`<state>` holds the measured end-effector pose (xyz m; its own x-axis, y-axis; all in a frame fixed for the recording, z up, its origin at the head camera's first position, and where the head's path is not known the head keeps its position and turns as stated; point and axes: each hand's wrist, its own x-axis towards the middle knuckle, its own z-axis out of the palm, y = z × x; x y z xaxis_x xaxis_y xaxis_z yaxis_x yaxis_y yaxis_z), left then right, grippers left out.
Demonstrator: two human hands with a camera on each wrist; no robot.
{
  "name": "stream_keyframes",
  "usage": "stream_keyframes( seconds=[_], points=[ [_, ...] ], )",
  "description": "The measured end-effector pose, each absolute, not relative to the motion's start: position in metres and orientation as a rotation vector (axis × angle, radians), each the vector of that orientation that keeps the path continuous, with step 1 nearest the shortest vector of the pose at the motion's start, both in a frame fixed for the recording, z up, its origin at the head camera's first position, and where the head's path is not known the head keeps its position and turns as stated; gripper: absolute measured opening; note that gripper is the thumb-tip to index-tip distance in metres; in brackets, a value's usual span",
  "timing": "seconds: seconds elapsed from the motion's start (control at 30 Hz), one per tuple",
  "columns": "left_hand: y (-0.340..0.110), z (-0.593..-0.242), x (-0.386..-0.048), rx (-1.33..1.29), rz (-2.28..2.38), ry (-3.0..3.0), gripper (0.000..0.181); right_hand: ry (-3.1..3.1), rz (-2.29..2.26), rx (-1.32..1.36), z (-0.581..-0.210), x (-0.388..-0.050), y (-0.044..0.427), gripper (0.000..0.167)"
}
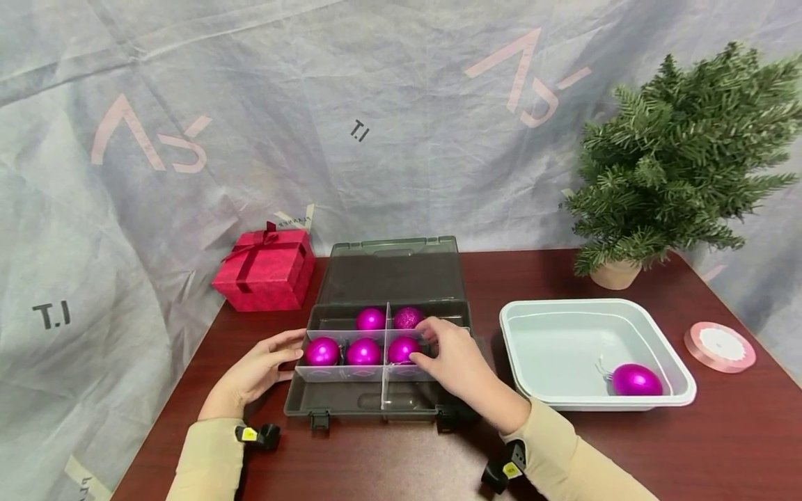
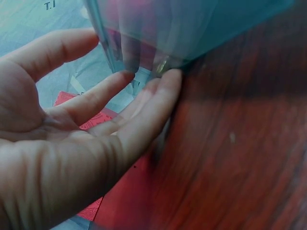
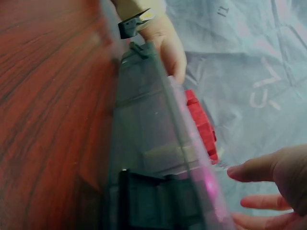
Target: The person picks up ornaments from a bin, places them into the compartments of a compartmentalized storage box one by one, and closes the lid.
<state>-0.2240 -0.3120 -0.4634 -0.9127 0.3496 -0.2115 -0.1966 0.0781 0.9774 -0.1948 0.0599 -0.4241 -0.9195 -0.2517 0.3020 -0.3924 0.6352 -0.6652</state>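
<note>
Right hand (image 1: 460, 358): above the right ball (image 1: 403, 346) of the middle row, thumb and fingers parted; the right wrist view shows nothing between them, and whether a fingertip touches the ball I cannot tell.
Left hand (image 1: 266, 369): fingers spread at the left side of the box (image 1: 332, 399), gripping nothing, apparently steadying it.
Box: lid (image 1: 395, 273) tipped back on the far side; clear dividers split it into rows.
Far row: a smooth ball (image 1: 371, 319) left of the middle divider, a glitter ball (image 1: 409, 318) right of it.
Middle row: two balls (image 1: 363, 351) on the left, one on the right, under the right hand.
Near row: no ball visible.
Tray (image 1: 545, 341): right of the box, one ball (image 1: 637, 380) with its string in the near right corner.
Progress, as I judge it: five balls are in their compartments; the one in the tray is the only one seen outside the box.
</note>
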Motion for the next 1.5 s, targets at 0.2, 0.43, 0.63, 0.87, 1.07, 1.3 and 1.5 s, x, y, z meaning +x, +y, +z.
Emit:
stream_keyframes(
  seconds=[0.2,0.43,0.63,0.87,1.07,1.3,1.5],
  points=[
    [-0.312,-0.464,-0.224,0.145,1.883,1.975,0.06,-2.561,1.405,0.661,-0.409,-0.19,0.068,0.042],
    [-0.312,-0.464,-0.222,0.128,1.876,1.98,0.06,-2.456,1.558,0.746,-0.385,-0.183,0.09,0.04],
    [-0.312,-0.464,-0.222,0.13,1.88,1.977,0.06,-2.455,1.471,0.742,-0.371,-0.18,0.126,0.041],
    [-0.312,-0.463,-0.221,0.16,1.883,1.978,0.058,-2.483,1.393,0.668,-0.367,-0.176,0.176,0.037],
    [-0.311,-0.462,-0.222,0.184,1.895,1.961,0.058,-2.447,1.345,0.611,-0.374,-0.169,0.219,0.041],
    [-0.311,-0.461,-0.222,0.164,1.9,1.966,0.06,-2.545,1.205,0.462,-0.381,-0.16,0.264,0.04],
    [-0.311,-0.461,-0.223,0.166,1.897,1.971,0.059,-2.625,1.11,0.36,-0.387,-0.155,0.294,0.044]
  ],
)
